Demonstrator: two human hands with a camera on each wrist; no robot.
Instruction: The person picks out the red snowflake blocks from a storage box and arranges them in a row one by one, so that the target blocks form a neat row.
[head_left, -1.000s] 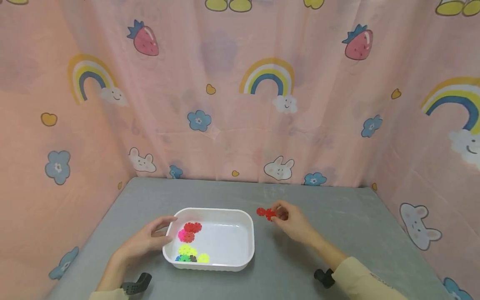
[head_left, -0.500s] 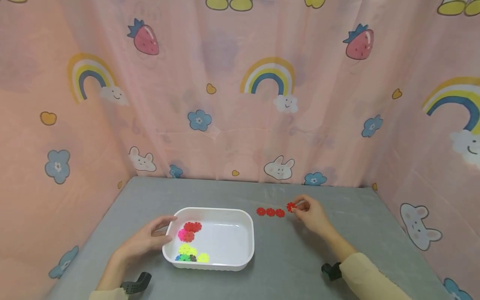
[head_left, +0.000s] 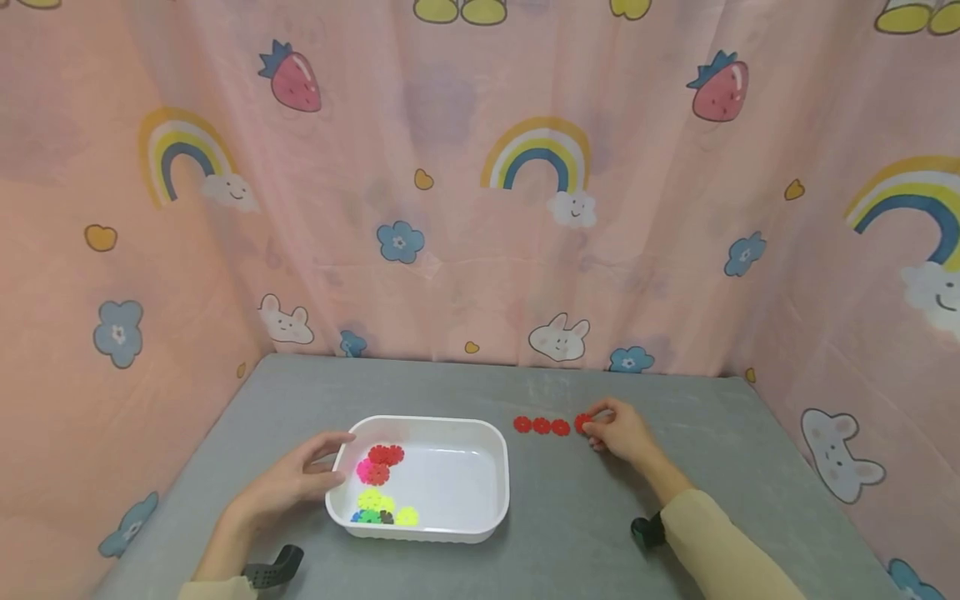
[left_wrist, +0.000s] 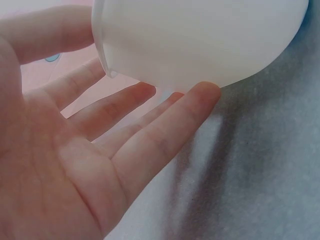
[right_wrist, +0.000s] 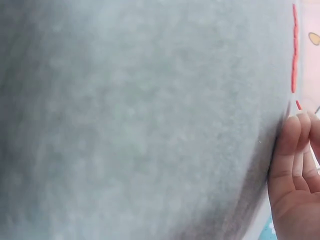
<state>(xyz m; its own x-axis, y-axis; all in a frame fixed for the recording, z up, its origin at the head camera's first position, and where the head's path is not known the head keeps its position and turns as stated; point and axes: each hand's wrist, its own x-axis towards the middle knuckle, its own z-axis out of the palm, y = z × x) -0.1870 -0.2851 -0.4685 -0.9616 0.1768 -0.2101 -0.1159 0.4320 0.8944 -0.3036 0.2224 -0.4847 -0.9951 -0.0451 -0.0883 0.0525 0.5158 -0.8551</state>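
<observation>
My left hand (head_left: 292,475) rests at the left end of a white plastic tray (head_left: 491,442), thumb and index finger spread along its rim. In the left wrist view, the other fingers (left_wrist: 165,142) reach fairly straight toward the tray's outer wall (left_wrist: 200,45). At the back of the table, my right hand (head_left: 622,432) pinches a red snowflake disc (head_left: 582,423) between thumb and fingertips, close over the surface. Just left of it, a row of 3 red snowflake discs (head_left: 542,426) lies flat on the table; the right wrist view catches the row edge-on as a thin red line (right_wrist: 294,50).
Inside the tray, red discs (head_left: 386,455) and a pink disc (head_left: 363,471) lie at the left, with yellow discs (head_left: 371,499), a green one (head_left: 369,517) and a dark one (head_left: 386,517) nearer the front. A patterned pink curtain (head_left: 450,292) stands behind the grey table (head_left: 570,517).
My right hand moved right from the row, leaving a third red disc in view, and now holds another disc, lowered slightly at the row's right. The left hand and tray stayed still.
</observation>
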